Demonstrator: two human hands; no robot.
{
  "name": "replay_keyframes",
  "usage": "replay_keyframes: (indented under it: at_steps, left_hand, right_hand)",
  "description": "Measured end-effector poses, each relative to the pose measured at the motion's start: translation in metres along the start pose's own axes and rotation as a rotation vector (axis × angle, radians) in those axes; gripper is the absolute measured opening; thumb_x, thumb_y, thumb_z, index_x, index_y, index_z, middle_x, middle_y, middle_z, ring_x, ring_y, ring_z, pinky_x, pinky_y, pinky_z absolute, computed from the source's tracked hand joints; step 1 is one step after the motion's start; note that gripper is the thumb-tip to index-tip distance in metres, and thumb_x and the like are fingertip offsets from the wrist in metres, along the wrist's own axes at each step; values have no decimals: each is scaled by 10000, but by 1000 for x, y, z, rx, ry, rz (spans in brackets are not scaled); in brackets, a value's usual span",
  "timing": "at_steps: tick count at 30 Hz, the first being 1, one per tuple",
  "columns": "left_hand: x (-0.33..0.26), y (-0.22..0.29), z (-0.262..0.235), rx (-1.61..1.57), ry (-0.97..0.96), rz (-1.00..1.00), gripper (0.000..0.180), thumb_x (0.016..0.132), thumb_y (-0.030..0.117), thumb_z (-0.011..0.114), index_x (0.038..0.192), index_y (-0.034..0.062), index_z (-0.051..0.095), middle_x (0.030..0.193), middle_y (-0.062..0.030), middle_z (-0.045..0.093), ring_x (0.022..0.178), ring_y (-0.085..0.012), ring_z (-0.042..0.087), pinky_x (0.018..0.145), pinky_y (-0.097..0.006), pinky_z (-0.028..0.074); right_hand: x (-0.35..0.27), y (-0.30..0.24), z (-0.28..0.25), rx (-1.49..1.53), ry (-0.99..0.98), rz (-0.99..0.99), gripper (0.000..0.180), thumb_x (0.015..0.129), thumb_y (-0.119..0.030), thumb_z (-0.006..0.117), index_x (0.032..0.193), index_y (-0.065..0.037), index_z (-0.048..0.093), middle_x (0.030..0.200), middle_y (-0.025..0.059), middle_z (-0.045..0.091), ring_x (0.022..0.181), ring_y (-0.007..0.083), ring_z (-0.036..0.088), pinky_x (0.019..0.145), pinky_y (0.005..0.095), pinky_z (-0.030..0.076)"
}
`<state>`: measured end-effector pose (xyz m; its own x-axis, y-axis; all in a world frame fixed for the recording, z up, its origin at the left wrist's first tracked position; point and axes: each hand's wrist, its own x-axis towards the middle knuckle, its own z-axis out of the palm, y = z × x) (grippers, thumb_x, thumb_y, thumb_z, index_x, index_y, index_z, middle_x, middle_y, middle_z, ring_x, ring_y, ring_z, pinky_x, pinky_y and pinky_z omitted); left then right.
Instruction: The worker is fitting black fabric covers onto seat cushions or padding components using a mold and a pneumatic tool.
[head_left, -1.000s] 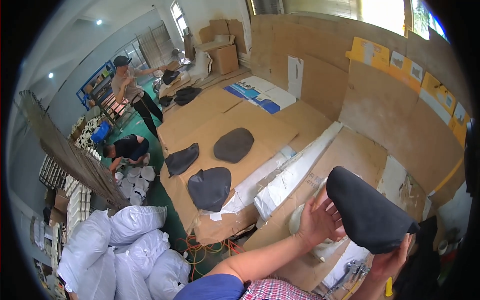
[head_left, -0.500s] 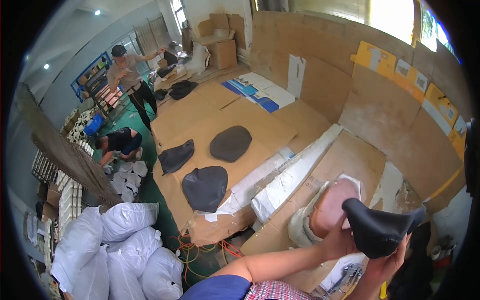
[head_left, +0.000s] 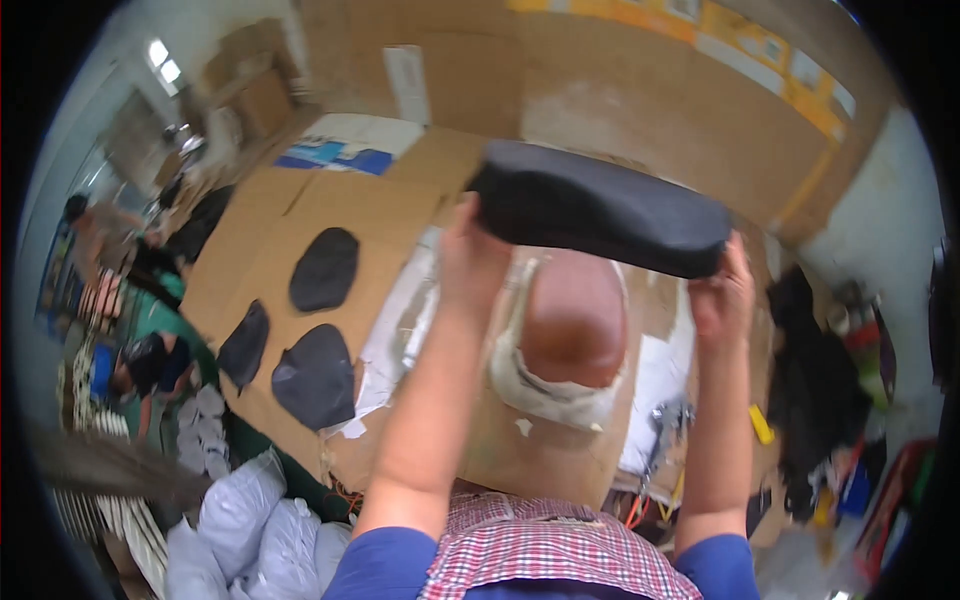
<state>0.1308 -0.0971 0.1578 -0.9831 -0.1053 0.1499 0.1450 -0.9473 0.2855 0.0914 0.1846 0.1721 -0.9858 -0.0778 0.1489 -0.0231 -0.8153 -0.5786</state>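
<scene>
Past three dark pads [head_left: 318, 330] lying flat near the bench [head_left: 330, 205] left edge, the left hand [head_left: 472, 262] and right hand [head_left: 722, 292] each close a grip on an end of the black cushion cover [head_left: 600, 208], held clear above a brown rounded form [head_left: 573, 320], its fabric smooth and matte.
</scene>
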Motion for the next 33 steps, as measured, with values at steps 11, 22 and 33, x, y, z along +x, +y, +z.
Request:
replay_keyframes:
  at_steps: [11,22,33]
  left_hand:
    - [-141,-71,-146,171,709,-268,377,905,198,452,1252,50,440,1209,-95,540,1110,-221,519,955,-364,425]
    - [-96,-64,-137,894,726,-277,463,723,348,682,1103,140,518,921,-8,561,826,-126,521,694,-287,393]
    - [-87,-80,-177,791,634,-158,427,792,79,596,1189,23,449,1008,-73,577,917,-140,550,810,-253,437]
  right_hand:
    - [-120,75,-142,-245,432,421,305,830,-17,551,1134,-20,520,997,86,622,914,185,608,823,321,495]
    - [-77,90,-210,-559,575,334,304,819,-241,618,1068,-74,566,778,26,594,603,88,499,550,207,406]
    - [6,88,-228,-1224,173,-47,186,864,-190,597,934,-20,569,795,-1,553,729,91,486,690,231,410]
